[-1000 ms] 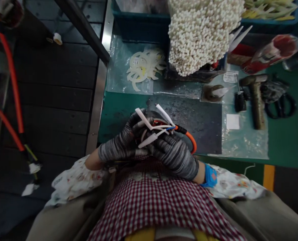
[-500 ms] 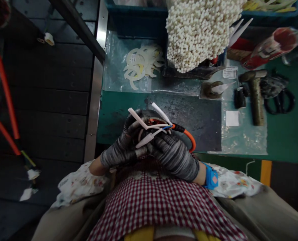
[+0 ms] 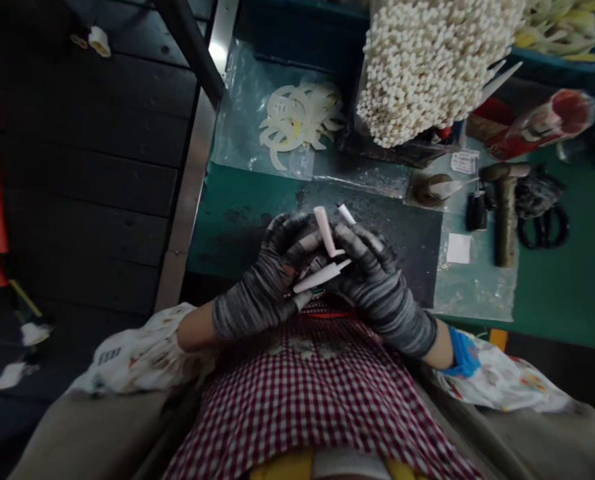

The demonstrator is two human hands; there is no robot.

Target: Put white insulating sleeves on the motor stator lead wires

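Observation:
Both gloved hands hold a wired, copper-wound part (image 3: 311, 268), apparently a motor stator, low in front of the apron. Most of it is hidden by the fingers. My left hand (image 3: 257, 287) curls around its left side. Around its right side wraps my right hand (image 3: 390, 293), with the fingertips near the wires. Three white sleeves on wire ends poke out between the hands: an upright sleeve (image 3: 325, 231), a lower slanted sleeve (image 3: 317, 277) and a small dark-tipped sleeve (image 3: 346, 213). A bit of orange-red cable (image 3: 330, 315) shows below the hands.
Beyond the hands lie pale curved strips (image 3: 297, 123) on plastic and a big bundle of white tubes (image 3: 437, 67). To the right are a hammer (image 3: 505, 213), scissors (image 3: 542, 230), a small bottle (image 3: 435, 190) and a red container (image 3: 542, 123). A metal edge (image 3: 190, 200) borders the left.
The held part has turned; its copper windings and the orange cable loop, clear before, are now mostly covered. My right hand has shifted up and right, fingers at the wires. The view has swung slightly.

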